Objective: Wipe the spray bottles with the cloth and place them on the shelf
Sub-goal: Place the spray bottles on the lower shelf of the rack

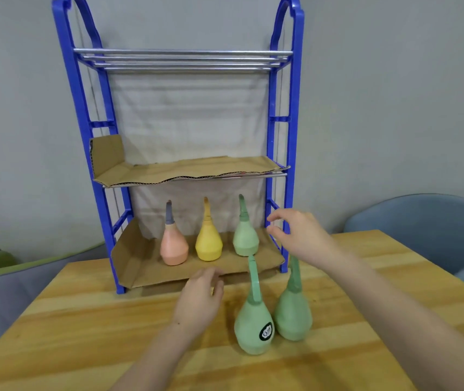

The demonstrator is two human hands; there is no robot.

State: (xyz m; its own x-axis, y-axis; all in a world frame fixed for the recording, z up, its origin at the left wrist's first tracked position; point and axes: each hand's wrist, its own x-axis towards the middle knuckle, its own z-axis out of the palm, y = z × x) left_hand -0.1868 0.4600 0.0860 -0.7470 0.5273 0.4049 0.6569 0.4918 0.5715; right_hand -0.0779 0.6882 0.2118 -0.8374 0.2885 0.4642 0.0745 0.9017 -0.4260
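My left hand (199, 294) and right hand (295, 232) hang loose and empty. At 5 o'clock from the blue shelf (104, 176), the labelled green spray bottle (253, 325) and the plain green spray bottle (293, 314) stand on the table (84, 320). Their long axes are upright, spouts toward 12 (no cloth in sight). They are probably light, slick plastic; I'd grip the narrow neck.

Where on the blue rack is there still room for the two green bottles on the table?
The middle cardboard is bare along its whole width. On the bottom cardboard, room lies left of the pink bottle and in a strip before the row. The right end is crowded: the shelved green bottle stands by the blue post, the right hand beside it.
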